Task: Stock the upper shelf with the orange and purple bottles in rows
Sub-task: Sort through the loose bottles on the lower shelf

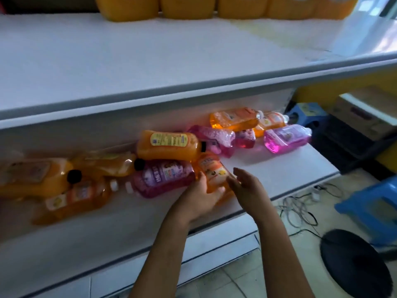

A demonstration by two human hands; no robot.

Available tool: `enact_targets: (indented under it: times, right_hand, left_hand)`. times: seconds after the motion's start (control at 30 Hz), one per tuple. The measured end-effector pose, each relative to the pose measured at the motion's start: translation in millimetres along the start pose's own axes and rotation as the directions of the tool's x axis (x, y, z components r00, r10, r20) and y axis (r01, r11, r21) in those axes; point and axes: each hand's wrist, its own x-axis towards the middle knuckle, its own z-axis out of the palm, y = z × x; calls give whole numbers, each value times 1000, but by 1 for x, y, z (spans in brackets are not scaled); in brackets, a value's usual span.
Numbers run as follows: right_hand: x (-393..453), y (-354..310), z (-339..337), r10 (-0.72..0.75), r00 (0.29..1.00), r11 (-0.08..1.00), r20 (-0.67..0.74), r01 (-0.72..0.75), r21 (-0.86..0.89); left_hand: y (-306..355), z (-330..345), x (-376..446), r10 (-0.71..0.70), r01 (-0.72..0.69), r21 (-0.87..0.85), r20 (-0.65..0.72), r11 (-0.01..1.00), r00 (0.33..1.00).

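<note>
Several orange and purple bottles lie jumbled on their sides on the lower shelf [279, 175]. My left hand [200, 196] cups a small orange bottle [212, 173] from below and from the left. My right hand [247, 186] hovers with straight fingers just to the bottle's right, beside it. A purple bottle [163, 178] lies directly left of the held one, and a larger orange bottle [169, 145] rests above it. More purple bottles [287, 137] and orange ones [234, 118] lie further right. The white upper shelf [150, 61] has a bare front area.
Large yellow-orange jugs [187, 6] stand in a row at the back of the upper shelf. On the floor to the right are a blue stool [373, 203], tangled cables [300, 209], a black round base [354, 265] and a cardboard box [365, 112].
</note>
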Motion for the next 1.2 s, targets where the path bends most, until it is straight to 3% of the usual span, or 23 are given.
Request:
enact_targets:
  times: [0.07,0.13,0.17,0.27,0.33,0.5,0.77,0.93,1.0,1.1,1.2]
  right_hand:
    - [15,-3,13,-89,994,990,68,81,113]
    - [27,-1,18,-105,988,948,113,65,311]
    - [33,-3,18,-114,984,943,138,64,327]
    - [45,-12,11,-151,978,982,146,132,137]
    - [54,-18,7,-152,971,986,185,135,101]
    - [62,-26,-2,-138,956,985,258,106,135]
    - [34,-17,-1,-132,949,938,285,27,346]
    - [14,1,-17,-127,939,779,318,-104,618]
    - [10,3,-26,-179,941,754,288,-57,654]
    - [3,4,-37,-253,951,743,179,73,665]
    - [-4,0,-51,-365,929,792,65,273,546]
  left_hand:
    - [-1,14,0,-23,16,-82,-80,997,997]
    - [-2,27,0,-43,9,-163,-201,987,979]
    - [-2,33,0,-52,2,-208,-235,978,971]
    - [-2,48,-1,-80,-33,-332,-322,943,943]
    - [2,58,-2,-93,-62,-360,-398,931,913]
    - [11,69,-2,-101,-38,-240,-540,970,836]
    - [-4,61,-15,-111,-135,-457,-472,879,875]
    - [-10,46,-35,21,-192,-408,-389,892,921]
    - [-5,38,-38,91,-219,-341,-353,914,931]
    - [5,32,-42,172,-279,-383,-290,881,941]
    - [14,34,-45,239,-333,-415,-262,847,935]
